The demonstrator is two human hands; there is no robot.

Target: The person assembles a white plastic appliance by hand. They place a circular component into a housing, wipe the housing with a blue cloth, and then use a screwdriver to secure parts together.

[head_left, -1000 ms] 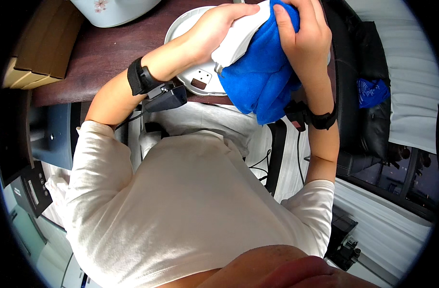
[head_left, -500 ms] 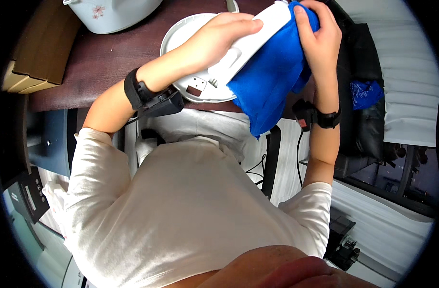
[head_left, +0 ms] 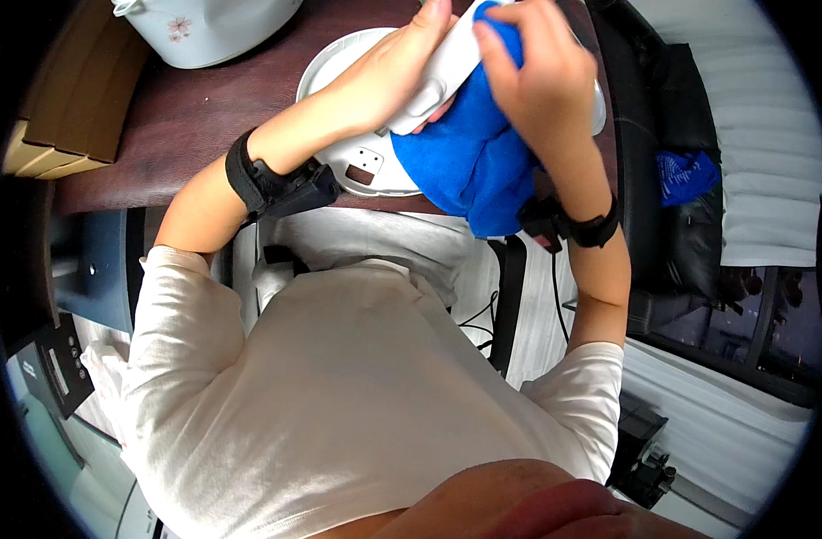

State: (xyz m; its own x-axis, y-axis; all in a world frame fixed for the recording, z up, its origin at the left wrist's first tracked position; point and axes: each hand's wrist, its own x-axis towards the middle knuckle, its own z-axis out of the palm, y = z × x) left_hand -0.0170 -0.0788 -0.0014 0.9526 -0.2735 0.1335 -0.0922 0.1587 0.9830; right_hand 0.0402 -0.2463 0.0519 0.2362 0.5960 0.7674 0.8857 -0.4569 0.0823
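The left hand (head_left: 388,81) grips a long, smooth, moulded white plastic piece (head_left: 448,65), slanted above a flat, round white plastic base (head_left: 324,67) on the dark reddish-brown table (head_left: 191,126). The right hand (head_left: 547,76) holds a soft, creased bright-blue cloth (head_left: 460,171) against it.

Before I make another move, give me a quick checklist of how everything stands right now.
1. Left hand gripping the long white part: ok.
2. Right hand holding the blue cloth: ok.
3. Cloth against the white part: ok, at its upper end.
4. White pot apart from both hands: ok, off to the left.
5. Cloth within the table edge: not ok, its lower end hangs past it.
6. White part's underside clean: cannot tell, hidden.
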